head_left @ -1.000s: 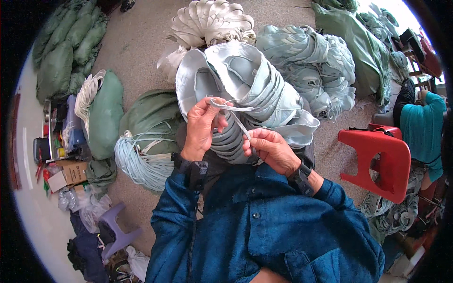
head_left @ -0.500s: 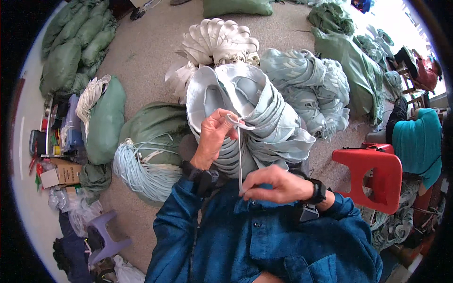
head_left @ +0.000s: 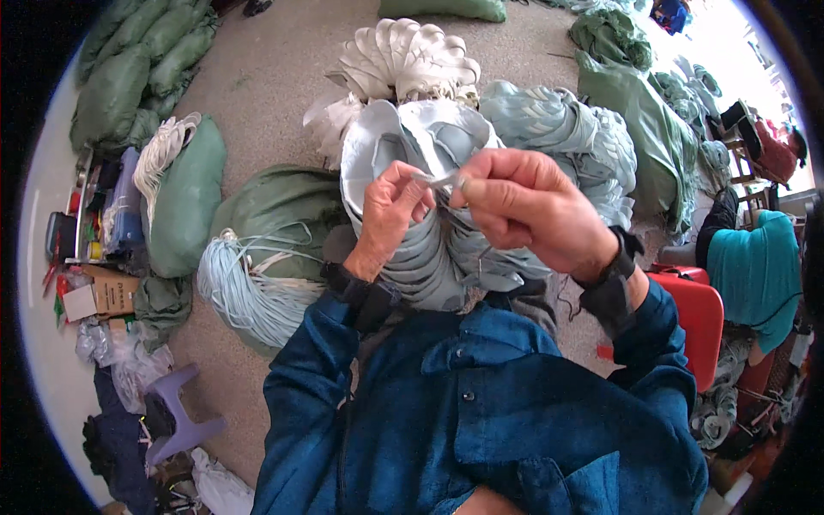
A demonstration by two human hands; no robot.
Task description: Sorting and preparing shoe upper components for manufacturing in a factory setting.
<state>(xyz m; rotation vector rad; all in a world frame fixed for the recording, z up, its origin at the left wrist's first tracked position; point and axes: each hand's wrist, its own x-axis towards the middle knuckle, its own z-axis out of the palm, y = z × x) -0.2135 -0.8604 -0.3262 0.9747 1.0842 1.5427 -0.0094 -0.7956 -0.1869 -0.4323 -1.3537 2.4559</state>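
Head view. Nested shoe uppers (head_left: 415, 268): pale grey-blue fabric, curved ribbed layers, open collars facing away from the torso; below both hands. Cord bundle (head_left: 257, 299): pale blue, slender, loosely fanned; to the left. Right hand (head_left: 530, 206): thumb and forefinger pinching lace (head_left: 441, 182). Left hand (head_left: 386, 216): likewise pinching, farther left. Lace proper: whitish, narrow, soft-looking; spans fingertip to fingertip, long axis roughly left-right, equally near either hand.

We pinch a pale lace (head_left: 443, 182) with our left hand (head_left: 386, 219) and right hand (head_left: 534, 209) above the stacked grey shoe uppers (head_left: 418, 273).
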